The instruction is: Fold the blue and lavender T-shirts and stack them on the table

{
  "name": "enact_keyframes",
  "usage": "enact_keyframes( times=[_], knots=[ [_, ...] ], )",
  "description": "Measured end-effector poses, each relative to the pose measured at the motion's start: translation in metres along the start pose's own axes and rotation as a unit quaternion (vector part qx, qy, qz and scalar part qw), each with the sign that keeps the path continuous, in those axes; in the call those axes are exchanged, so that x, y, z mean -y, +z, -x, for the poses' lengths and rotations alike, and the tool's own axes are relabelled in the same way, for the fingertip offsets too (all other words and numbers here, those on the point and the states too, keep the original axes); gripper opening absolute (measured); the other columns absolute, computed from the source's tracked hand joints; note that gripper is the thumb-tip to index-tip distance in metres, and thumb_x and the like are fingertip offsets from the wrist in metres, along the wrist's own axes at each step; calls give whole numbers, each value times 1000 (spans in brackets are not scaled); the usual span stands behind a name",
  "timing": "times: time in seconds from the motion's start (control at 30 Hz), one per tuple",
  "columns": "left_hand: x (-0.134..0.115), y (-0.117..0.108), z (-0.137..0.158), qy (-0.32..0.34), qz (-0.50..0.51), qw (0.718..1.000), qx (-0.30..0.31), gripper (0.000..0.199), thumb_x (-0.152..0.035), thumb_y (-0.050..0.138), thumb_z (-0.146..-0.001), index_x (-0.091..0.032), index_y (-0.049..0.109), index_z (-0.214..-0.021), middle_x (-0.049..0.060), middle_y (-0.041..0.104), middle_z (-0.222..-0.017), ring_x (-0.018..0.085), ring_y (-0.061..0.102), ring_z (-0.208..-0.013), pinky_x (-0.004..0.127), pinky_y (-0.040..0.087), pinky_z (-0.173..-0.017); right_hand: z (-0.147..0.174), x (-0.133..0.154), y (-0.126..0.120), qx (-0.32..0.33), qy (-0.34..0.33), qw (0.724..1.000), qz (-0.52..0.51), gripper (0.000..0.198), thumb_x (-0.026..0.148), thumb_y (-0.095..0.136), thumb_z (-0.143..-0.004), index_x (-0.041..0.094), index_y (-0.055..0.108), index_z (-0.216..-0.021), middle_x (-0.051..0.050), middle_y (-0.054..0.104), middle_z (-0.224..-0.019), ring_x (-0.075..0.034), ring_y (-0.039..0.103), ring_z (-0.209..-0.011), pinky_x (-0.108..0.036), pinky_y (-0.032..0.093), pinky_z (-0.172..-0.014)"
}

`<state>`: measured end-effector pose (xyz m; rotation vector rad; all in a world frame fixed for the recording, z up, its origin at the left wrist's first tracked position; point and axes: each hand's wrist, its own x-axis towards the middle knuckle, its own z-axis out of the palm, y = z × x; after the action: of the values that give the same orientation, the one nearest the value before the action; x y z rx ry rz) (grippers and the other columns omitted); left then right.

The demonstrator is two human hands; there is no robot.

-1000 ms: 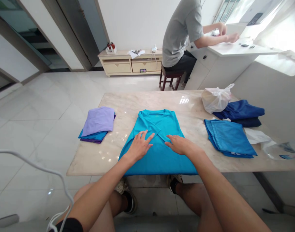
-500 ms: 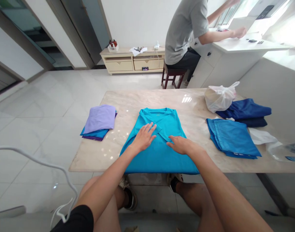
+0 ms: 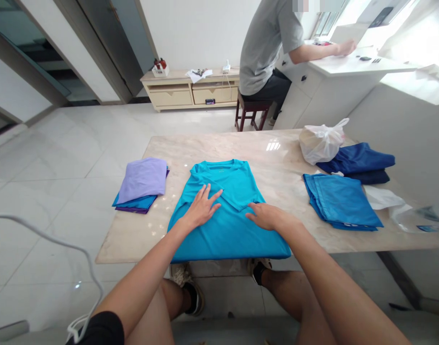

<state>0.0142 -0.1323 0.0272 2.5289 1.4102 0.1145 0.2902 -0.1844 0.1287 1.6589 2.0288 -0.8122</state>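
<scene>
A turquoise long-sleeved shirt (image 3: 219,239) lies front up before me, its collar at the far side and its hem at the near table edge. The sleeves are folded inward across its chest. My left hand (image 3: 204,207) rests on the left part of the shirt, fingers spread beside the folded sleeve. On the right side, my right hand (image 3: 264,215) is palm down at the shirt's edge, near the sleeve fold, with thumb and fingers apart.
Left stands a folded stack topped by a lilac garment (image 3: 142,179). At right are folded blue clothes (image 3: 343,201), navy clothes (image 3: 363,160), a tied plastic bag (image 3: 322,143) and a clear bottle (image 3: 426,218). A person (image 3: 264,48) sits beyond the table (image 3: 126,239).
The view has shifted, so the shirt appears farther left. Relative to the shirt, my right hand is farther right, and the sleeve fold between my hands lies more spread out.
</scene>
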Motion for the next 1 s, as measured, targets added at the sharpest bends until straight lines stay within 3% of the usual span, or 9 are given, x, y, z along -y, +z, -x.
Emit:
enact_keyframes(
  times=[0.07, 0.2, 0.3, 0.37, 0.5, 0.53, 0.6, 0.83, 1.0],
  knots=[
    [-12, 12, -3, 22, 11, 1000, 9, 63, -54, 45, -113, -30, 46, -171, 14, 26, -184, 37, 18, -172, 58, 24, -137, -1, 1, 1, 5, -2, 1000, 4, 60, 42, 43, -115, 7, 53, -163, -25, 59, -161, -40, 60, -146, -51, 49, -119],
    [-18, 26, -12, -22, 33, 999, -31, 67, -51, 45, -114, -13, 47, -169, 23, 39, -177, 37, 32, -168, 59, 24, -137, -5, 1, 3, 8, -5, 1000, 18, 61, 42, 42, -115, 6, 53, -163, -26, 59, -160, -40, 59, -148, -50, 47, -121],
    [-1, 19, -20, -86, 170, 975, -111, 68, -52, 52, -111, -11, 52, -165, 24, 50, -170, 34, 45, -161, 54, 36, -133, -7, 1, 4, 5, -7, 1000, 13, 61, 43, 41, -115, 7, 54, -163, -26, 60, -160, -39, 59, -149, -50, 46, -121],
    [21, 6, -24, -162, 305, 914, -212, 66, -53, 56, -110, -12, 57, -161, 22, 56, -166, 32, 54, -155, 48, 44, -128, -8, 3, 5, 6, -9, 1000, 7, 62, 44, 41, -115, 8, 53, -163, -25, 60, -160, -40, 59, -149, -51, 47, -120],
    [77, -26, -21, -301, 433, 717, -457, 56, -42, 63, -108, -12, 62, -155, 20, 63, -159, 29, 61, -148, 41, 49, -125, -7, 8, 5, 14, -17, 1000, 4, 64, 44, 40, -115, 6, 52, -164, -26, 59, -160, -40, 59, -149, -50, 46, -121],
    [89, -32, -18, -320, 429, 686, -494, 56, -38, 67, -105, -11, 63, -154, 20, 64, -159, 28, 61, -148, 40, 48, -125, -7, 9, 5, 15, -18, 1000, 3, 64, 44, 40, -115, 6, 51, -165, -26, 59, -160, -40, 58, -149, -50, 46, -121],
    [110, -40, -11, -345, 409, 662, -526, 57, -29, 72, -100, -9, 64, -152, 20, 63, -159, 27, 61, -148, 38, 47, -127, -7, 10, 5, 16, -18, 1000, 1, 64, 43, 40, -115, 5, 51, -165, -26, 60, -160, -40, 58, -149, -49, 46, -121],
    [131, -44, 1, -392, 334, 715, -472, 64, -5, 51, -93, -9, 59, -157, 18, 58, -165, 24, 54, -156, 37, 38, -134, -4, 6, 8, 19, -13, 1000, -4, 64, 45, 40, -115, 6, 50, -166, -24, 59, -162, -38, 58, -150, -47, 45, -122],
    [95, -55, -6, -208, 275, 844, -411, 66, -13, 46, -101, -13, 49, -167, 12, 50, -173, 23, 42, -164, 36, 27, -138, -2, 3, 8, 11, -14, 1000, -8, 62, 45, 41, -115, 8, 53, -163, -24, 61, -160, -38, 58, -150, -49, 45, -123]
  ],
)
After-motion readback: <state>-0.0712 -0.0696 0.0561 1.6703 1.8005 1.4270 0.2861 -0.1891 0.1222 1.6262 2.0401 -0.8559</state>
